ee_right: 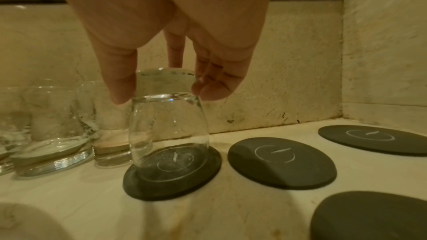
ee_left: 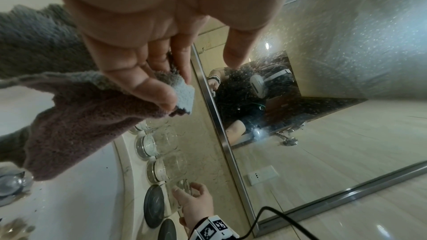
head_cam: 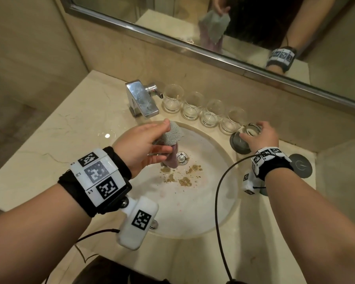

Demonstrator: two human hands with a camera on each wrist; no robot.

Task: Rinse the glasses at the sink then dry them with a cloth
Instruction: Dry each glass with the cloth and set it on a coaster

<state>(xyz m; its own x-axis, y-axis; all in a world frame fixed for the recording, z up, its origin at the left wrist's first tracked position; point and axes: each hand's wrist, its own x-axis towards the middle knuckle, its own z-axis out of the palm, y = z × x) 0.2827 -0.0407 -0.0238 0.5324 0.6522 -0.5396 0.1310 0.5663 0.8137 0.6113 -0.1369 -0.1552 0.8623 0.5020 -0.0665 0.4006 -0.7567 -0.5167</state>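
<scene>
No legible text, brand or number on any surface. The dark coasters [ee_right: 280, 163] carry only a white circular emblem. The wrist bands [head_cam: 99, 177] bear black-and-white coded squares.

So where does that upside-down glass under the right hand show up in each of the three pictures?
Head: upside-down glass at right, on a dark coaster.
Left wrist: bottom centre, held by the right hand.
Right wrist: centre, fingertips on its base.
Shared landmark: the row of upright glasses beside it.
</scene>
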